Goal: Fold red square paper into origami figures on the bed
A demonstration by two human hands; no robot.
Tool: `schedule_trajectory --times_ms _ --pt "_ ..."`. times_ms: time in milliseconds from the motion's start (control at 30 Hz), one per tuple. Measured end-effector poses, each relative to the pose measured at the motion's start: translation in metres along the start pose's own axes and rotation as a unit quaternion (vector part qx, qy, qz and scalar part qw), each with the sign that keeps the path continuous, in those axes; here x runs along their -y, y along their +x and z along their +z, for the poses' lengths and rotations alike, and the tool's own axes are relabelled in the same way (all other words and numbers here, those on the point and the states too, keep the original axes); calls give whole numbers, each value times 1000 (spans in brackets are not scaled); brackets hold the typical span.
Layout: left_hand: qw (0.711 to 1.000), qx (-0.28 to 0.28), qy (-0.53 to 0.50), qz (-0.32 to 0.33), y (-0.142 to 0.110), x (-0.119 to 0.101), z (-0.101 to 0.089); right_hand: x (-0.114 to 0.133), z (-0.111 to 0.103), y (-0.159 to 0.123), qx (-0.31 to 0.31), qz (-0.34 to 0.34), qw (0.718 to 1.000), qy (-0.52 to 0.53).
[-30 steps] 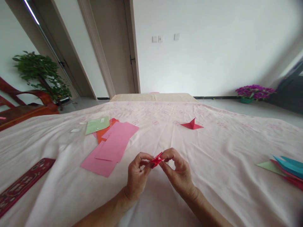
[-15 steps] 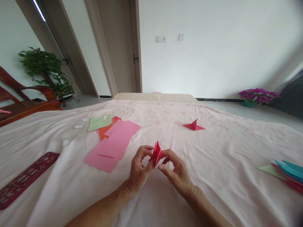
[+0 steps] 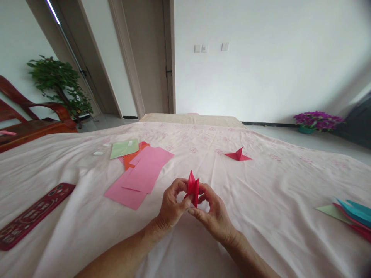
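A small red folded paper piece (image 3: 192, 188) is held up above the cloth, its pointed flaps standing upright and slightly apart. My left hand (image 3: 174, 202) pinches it from the left between thumb and fingers. From the right, the fingers of my right hand (image 3: 213, 208) press against its side, with the thumb near its lower tip. Farther off to the right, another red folded paper piece (image 3: 239, 155) sits on the cloth with one point sticking up. To the left of my hands lie several flat pink paper sheets (image 3: 147, 173).
A pale pink tablecloth (image 3: 255, 216) covers the table. Beyond the pink sheets are an orange sheet (image 3: 130, 159) and a light green packet (image 3: 125, 148). A dark red patterned case (image 3: 34, 216) lies at left; blue folded papers (image 3: 355, 210) are at the right edge.
The red folded paper in my hands has turned from lying flat to standing upright with its points up. My right fingers have shifted onto its side. The view has swung slightly left.
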State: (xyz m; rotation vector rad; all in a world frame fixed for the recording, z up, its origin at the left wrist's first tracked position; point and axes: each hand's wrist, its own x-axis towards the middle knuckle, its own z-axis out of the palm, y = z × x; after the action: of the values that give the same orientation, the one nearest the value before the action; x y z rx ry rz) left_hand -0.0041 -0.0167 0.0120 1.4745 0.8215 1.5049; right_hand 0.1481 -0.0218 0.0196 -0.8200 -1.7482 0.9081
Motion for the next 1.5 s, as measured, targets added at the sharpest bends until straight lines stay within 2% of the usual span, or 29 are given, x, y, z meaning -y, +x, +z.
schedule_trajectory --times_ms 200,467,667,967,1100,1367,1500 --pt "999 -11 36 11 0 1 -2 -3 -3 -2 -27 25 999 16" --pt "997 -7 65 36 -1 1 -2 -4 2 -4 -77 14 995 62" --pt "994 -19 99 49 -5 0 -1 1 1 -4 -47 11 997 54" --pt "976 -58 187 93 -5 -3 -2 2 1 -6 -54 7 998 27" --pt "970 -43 220 95 -7 -3 -2 4 1 -7 -66 -13 998 -20" --pt "966 -44 210 142 -10 -4 0 4 7 -11 -136 -106 981 -87" --pt "968 -50 203 140 -11 -4 1 5 8 -11 -133 -129 977 -111"
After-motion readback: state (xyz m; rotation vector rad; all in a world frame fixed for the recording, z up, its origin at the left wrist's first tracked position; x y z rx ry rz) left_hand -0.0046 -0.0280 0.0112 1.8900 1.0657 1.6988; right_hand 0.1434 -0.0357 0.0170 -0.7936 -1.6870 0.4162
